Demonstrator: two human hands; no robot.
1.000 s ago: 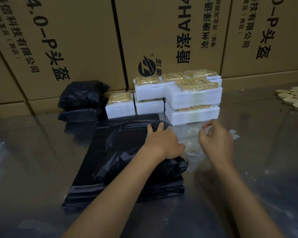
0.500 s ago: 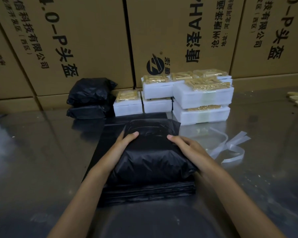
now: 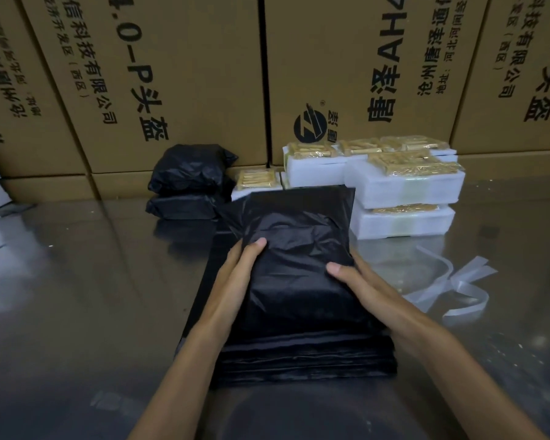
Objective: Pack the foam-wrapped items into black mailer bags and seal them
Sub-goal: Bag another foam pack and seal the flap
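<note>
Both hands (image 3: 240, 281) round a filled, perhaps unsealed, black mailer bag (image 3: 299, 249).

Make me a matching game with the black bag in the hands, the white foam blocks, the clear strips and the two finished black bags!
Things:
1. black bag in both hands
2. white foam blocks
3. clear strips
4. two finished black bags

Places:
A. loose on the table, right of the hands
B. stacked by the boxes, back left
C. on the pile of flat black bags, flap standing up
D. stacked at the back right, gold packets on top

Pairs: 1-C, 2-D, 3-A, 4-B
</note>
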